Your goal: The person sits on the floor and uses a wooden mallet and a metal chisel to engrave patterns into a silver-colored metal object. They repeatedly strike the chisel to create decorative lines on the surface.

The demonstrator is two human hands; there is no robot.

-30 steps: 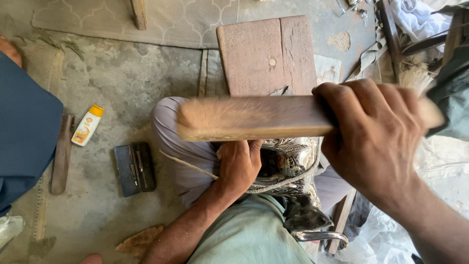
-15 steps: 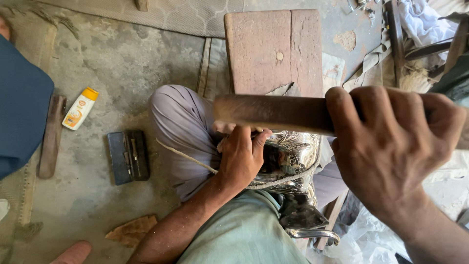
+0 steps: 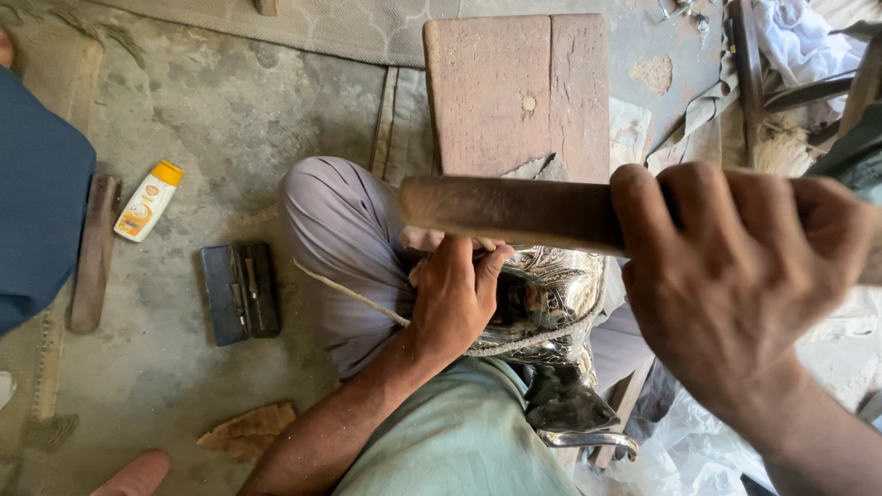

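Gripping a thick brown wooden stick [image 3: 514, 213] at its right end, the right hand [image 3: 735, 276] fills the 3 o'clock side of the view, fingers wrapped over the top of the stick, which runs level toward 9 o'clock above the lap. Below it, near the centre, the left hand [image 3: 457, 298] is closed around something small and pale against the upper edge of an embossed silvery metal piece [image 3: 551, 303]; what exactly the fingers pinch cannot be told. The metal piece rests in the lap between the bent legs in grey trousers [image 3: 344, 248], with a cord [image 3: 354, 294] running from about 9 o'clock under the left wrist and around the piece's lower edge. A darker shiny metal part [image 3: 570, 409] juts out below it at 5 o'clock.

At 12 o'clock a reddish stone block [image 3: 514, 92] lies on the concrete floor [image 3: 230, 119]. Toward 9 o'clock an open dark tool case [image 3: 241, 292] sits on the floor, and beyond it, further toward 10 o'clock, a small white bottle with an orange cap [image 3: 147, 200] lies beside a flat wooden strip [image 3: 92, 253]. A broken brown shard [image 3: 246, 430] lies at 7 o'clock.
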